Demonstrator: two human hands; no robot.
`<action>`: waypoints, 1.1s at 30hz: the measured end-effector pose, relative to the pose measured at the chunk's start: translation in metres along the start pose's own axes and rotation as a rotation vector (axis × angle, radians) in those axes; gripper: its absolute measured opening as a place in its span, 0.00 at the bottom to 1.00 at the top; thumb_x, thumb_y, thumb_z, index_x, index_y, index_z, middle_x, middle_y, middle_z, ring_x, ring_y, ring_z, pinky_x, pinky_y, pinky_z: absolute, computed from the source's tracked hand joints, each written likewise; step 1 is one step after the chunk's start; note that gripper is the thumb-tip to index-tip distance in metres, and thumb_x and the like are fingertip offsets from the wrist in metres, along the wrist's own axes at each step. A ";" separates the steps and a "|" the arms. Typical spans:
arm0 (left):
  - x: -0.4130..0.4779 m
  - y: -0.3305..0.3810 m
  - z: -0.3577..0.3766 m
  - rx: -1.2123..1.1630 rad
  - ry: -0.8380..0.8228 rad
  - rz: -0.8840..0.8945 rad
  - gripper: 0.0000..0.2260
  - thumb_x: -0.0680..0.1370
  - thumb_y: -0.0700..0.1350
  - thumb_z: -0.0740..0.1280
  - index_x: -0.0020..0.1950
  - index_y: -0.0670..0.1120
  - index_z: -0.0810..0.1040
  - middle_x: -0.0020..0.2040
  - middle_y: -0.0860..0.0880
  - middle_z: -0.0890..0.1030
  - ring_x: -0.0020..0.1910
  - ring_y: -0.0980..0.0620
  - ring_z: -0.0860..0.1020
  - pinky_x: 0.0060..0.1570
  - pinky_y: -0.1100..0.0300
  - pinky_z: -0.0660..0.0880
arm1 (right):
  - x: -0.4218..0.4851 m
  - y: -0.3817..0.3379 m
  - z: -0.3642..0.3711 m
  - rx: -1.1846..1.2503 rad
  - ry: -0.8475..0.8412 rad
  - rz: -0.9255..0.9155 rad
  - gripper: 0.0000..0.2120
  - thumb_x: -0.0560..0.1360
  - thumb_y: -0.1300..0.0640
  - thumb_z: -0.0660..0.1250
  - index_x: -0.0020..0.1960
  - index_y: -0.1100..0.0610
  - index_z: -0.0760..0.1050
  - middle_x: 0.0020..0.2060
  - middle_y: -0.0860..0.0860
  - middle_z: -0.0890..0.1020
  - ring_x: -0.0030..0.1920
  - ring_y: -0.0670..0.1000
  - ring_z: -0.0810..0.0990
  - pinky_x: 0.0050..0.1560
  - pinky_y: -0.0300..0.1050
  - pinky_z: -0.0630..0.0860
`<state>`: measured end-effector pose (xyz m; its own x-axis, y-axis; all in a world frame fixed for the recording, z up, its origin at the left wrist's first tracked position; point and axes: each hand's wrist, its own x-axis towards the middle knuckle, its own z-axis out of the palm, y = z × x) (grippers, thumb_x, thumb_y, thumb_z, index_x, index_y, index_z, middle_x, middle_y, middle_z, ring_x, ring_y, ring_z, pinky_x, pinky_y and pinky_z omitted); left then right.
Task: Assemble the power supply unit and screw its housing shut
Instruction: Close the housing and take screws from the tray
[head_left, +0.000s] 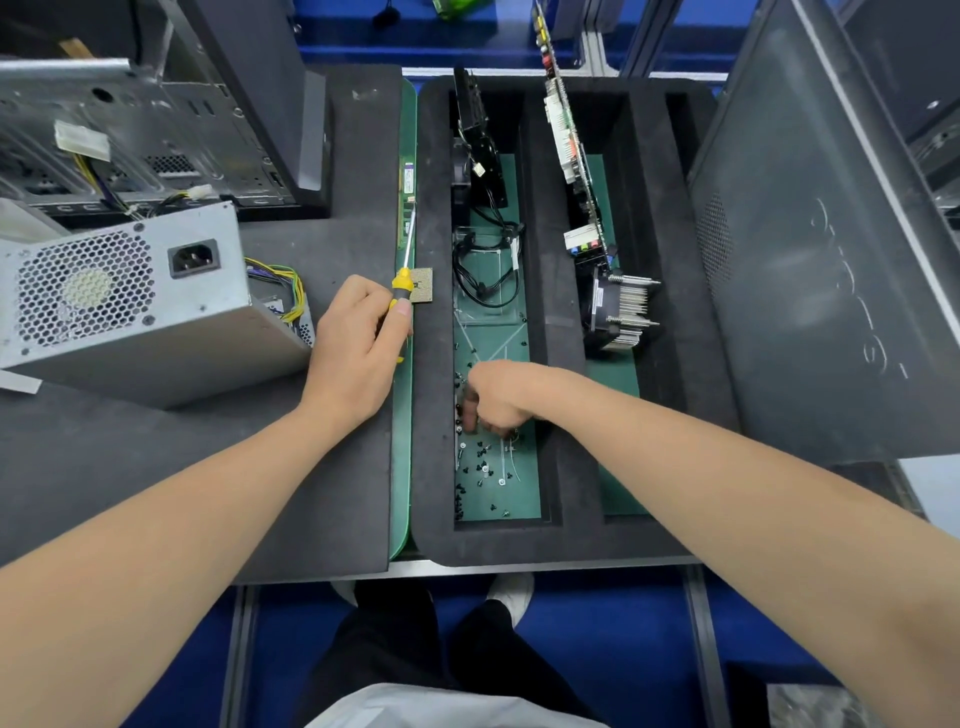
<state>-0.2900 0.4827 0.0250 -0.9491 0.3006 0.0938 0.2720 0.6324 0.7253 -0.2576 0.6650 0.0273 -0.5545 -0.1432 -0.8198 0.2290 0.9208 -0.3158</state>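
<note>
The grey power supply unit (124, 291) lies on the dark foam mat at the left, its honeycomb fan grille and mains socket facing me, coloured cables trailing from its right side. My left hand (358, 343) grips a screwdriver (404, 275) with a yellow and black handle, its shaft pointing away from me. My right hand (493, 397) reaches down into the left slot of the black foam tray (431, 322), fingers curled among several small black screws (480, 465) on the green floor. Whether the fingers hold a screw is hidden.
A small square CPU chip (422, 285) lies beside the screwdriver handle. An open computer case (130, 135) stands at the back left. The tray also holds black cables, a fan, a circuit board (569, 140) and a heatsink (621, 312). A grey case panel (831, 249) leans at the right.
</note>
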 end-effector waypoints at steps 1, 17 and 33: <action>0.000 0.000 0.000 0.000 -0.001 -0.001 0.18 0.85 0.49 0.58 0.40 0.42 0.77 0.47 0.48 0.72 0.47 0.52 0.73 0.49 0.53 0.71 | -0.001 0.001 -0.001 -0.053 0.076 0.020 0.09 0.82 0.64 0.65 0.60 0.63 0.80 0.54 0.55 0.83 0.48 0.55 0.83 0.43 0.45 0.77; 0.000 0.001 0.000 -0.018 0.010 -0.001 0.17 0.85 0.48 0.59 0.40 0.42 0.77 0.47 0.48 0.72 0.47 0.52 0.73 0.50 0.51 0.73 | 0.003 0.007 -0.020 0.118 0.283 -0.006 0.04 0.81 0.63 0.64 0.53 0.59 0.77 0.36 0.52 0.77 0.32 0.49 0.76 0.26 0.38 0.70; 0.000 0.001 -0.002 0.013 0.009 0.017 0.17 0.86 0.48 0.60 0.40 0.42 0.77 0.46 0.51 0.71 0.46 0.55 0.73 0.48 0.73 0.65 | -0.006 0.004 -0.028 -0.047 0.241 -0.021 0.13 0.81 0.62 0.63 0.63 0.61 0.80 0.57 0.60 0.83 0.58 0.62 0.82 0.57 0.53 0.79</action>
<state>-0.2900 0.4817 0.0273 -0.9456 0.3055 0.1122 0.2903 0.6361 0.7149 -0.2758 0.6801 0.0437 -0.7347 -0.0767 -0.6740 0.1813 0.9353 -0.3040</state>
